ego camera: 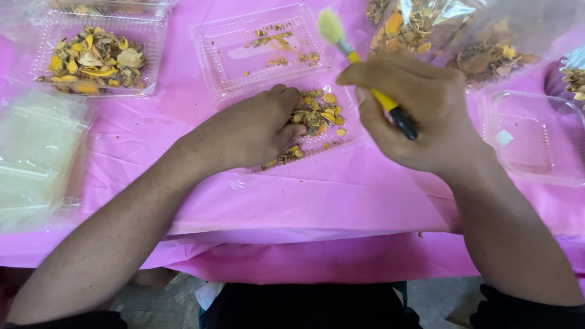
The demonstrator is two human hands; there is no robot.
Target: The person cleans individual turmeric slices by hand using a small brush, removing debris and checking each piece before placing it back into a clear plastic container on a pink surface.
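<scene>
here, left hand (pixel 250 131) palm-down on dried slices (pixel 320 116), right hand (pixel 414 113) gripping brush (pixel 365 73)

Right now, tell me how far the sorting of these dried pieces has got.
Done: one clear box at far left is full of dried yellow-brown pieces. In hand: the left hand rests in the open clamshell tray on a small pile, while the right hand holds a yellow-handled brush. Left: the plastic bag is well stocked, and the tray at right is nearly bare.
</scene>
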